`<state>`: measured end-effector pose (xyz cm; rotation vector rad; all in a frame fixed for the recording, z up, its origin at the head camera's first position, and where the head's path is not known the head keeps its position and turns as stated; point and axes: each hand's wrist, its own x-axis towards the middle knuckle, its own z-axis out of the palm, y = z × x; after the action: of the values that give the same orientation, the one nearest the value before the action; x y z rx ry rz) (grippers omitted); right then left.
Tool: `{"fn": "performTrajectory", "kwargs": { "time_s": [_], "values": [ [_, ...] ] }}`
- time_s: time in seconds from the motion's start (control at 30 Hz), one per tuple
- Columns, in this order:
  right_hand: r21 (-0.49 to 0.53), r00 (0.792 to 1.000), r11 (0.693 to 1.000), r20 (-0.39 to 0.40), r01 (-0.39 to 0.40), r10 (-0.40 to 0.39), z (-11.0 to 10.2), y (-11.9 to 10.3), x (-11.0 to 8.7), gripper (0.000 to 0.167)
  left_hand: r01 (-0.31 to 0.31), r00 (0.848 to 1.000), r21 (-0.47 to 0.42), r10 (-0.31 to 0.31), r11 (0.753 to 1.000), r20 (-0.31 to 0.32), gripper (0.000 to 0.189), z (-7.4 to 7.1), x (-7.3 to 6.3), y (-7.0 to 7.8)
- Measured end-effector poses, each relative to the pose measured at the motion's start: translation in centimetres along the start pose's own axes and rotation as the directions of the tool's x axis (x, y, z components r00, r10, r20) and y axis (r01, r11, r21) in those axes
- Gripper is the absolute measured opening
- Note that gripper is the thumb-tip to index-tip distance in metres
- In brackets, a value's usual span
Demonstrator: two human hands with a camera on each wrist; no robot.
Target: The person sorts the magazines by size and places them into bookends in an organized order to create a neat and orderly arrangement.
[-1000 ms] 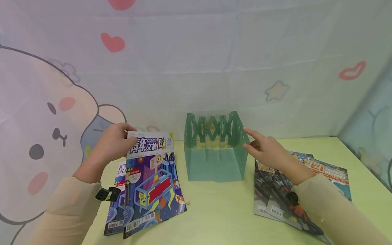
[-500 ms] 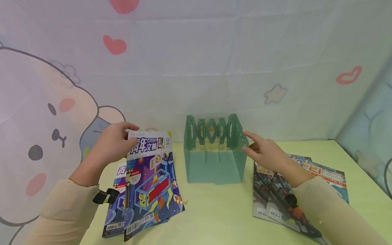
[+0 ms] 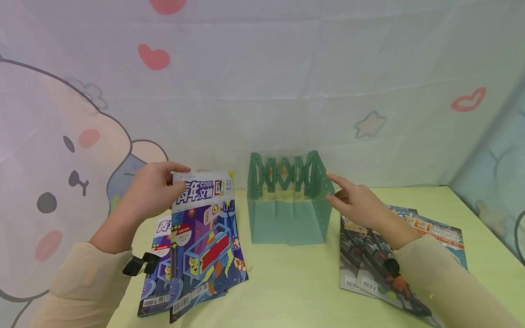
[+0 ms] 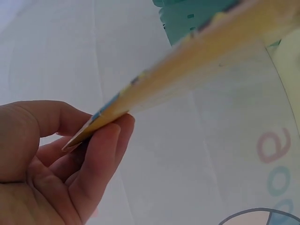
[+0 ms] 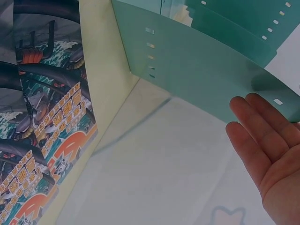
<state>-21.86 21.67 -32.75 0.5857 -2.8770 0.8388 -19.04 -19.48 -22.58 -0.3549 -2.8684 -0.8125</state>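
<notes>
My left hand pinches a magazine with a purple and blue cover by its upper left corner. The magazine stands tilted above similar magazines, and its page edge runs out from the fingers in the left wrist view. A green expandable book rack stands in the middle of the table, with nothing between its side panels. At the rack's right panel is my right hand; its fingers are straight, fingertips right at the panel's outer face.
Several magazines with dark covers lie fanned on the right of the yellow table, partly under the right forearm. Behind stands a pale cloth backdrop with hearts and a cartoon animal. A dark cable hangs at the far right.
The left hand and its magazine have shifted slightly to the right, towards the rack. My right hand stays at the rack's right panel.
</notes>
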Motion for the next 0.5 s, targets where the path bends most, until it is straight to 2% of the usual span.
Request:
{"fn": "performTrajectory", "kwargs": {
  "time_s": [0.5],
  "values": [
    [0.005, 1.000, 1.000, 0.001, 0.001, -0.001, 0.2, 0.3, 0.1, 0.065, -0.010, 1.000, -0.003, 0.010, 1.000, -0.003, 0.042, -0.5, -0.9, 1.3]
  ]
}}
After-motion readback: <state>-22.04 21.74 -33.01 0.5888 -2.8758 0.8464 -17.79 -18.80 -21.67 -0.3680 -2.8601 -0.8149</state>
